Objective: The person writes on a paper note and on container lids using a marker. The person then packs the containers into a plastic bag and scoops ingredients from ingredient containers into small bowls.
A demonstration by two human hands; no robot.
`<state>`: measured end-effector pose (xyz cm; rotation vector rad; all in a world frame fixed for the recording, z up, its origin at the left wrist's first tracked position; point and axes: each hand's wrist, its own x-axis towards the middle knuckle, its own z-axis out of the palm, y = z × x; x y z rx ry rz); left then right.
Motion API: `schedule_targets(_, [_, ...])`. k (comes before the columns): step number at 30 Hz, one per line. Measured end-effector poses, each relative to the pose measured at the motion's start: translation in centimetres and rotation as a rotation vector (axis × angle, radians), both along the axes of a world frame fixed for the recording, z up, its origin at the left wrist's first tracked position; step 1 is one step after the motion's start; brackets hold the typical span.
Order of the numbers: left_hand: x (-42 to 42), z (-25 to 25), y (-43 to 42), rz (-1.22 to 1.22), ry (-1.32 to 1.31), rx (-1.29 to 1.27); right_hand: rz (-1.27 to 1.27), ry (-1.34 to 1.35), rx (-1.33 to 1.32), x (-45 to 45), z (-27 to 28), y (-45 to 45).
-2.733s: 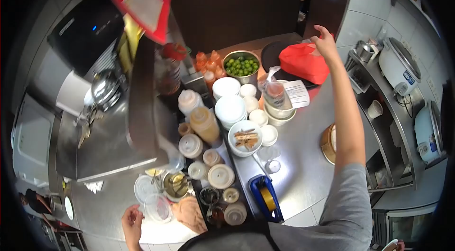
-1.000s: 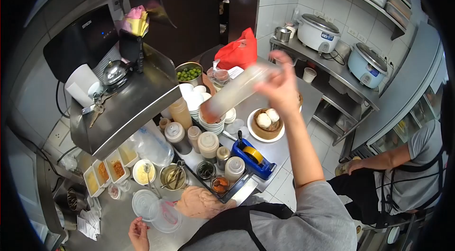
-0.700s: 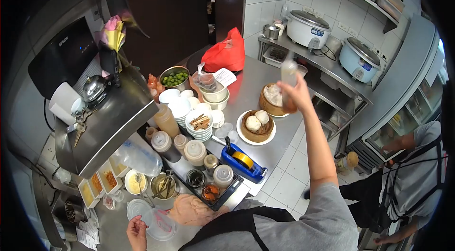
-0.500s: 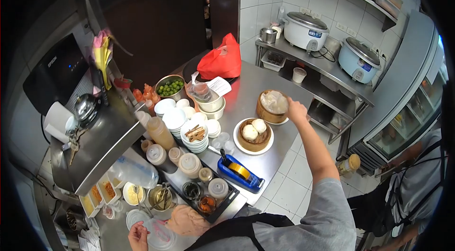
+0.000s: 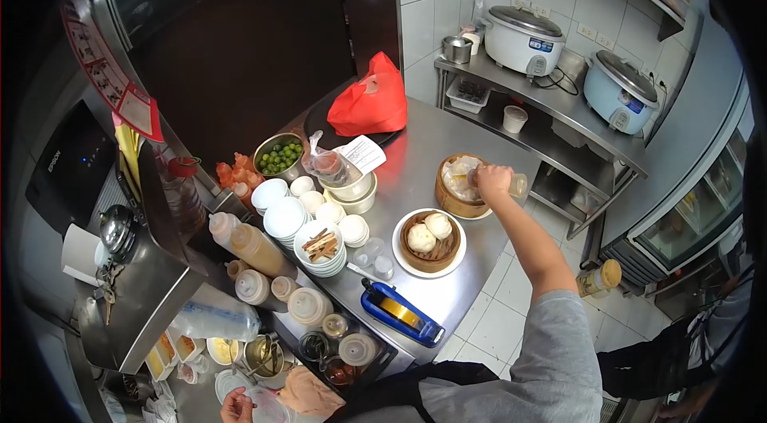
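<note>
My right hand (image 5: 493,181) is closed around a small translucent bottle (image 5: 518,186), tipped sideways over a round bamboo steamer (image 5: 457,198). Pale, whitish food or wrapping (image 5: 457,171) lies inside it, partly hidden by the hand. Nearer to me, a second bamboo steamer (image 5: 438,263) holds two white buns (image 5: 430,233) on a white plate (image 5: 402,263). Low in the view, my left hand (image 5: 237,405) hangs with loosely bent fingers, seemingly holding nothing. It is beside a clear plastic container (image 5: 270,409) and a tan cloth (image 5: 311,391).
A blue tape dispenser (image 5: 399,311) lies at the counter's edge. Stacked white bowls (image 5: 319,247), sauce bottles (image 5: 260,247), a bowl of green limes (image 5: 280,155) and a red bag (image 5: 369,99) stand to the left and back. Another person (image 5: 679,359) is at the right.
The view has shifted slightly. My right hand has turned at the far steamer, and the tipped bottle now shows. My left hand stays low beside the clear container.
</note>
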<state>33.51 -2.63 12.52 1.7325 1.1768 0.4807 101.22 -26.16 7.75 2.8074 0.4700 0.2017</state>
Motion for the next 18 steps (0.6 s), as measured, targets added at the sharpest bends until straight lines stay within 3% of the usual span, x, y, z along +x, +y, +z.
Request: schedule_targets(18, [3.7, 0.2, 0.0, -0.088, 0.092, -0.03, 0.063, 0.107, -0.033, -1.3, 1.9, -5.5])
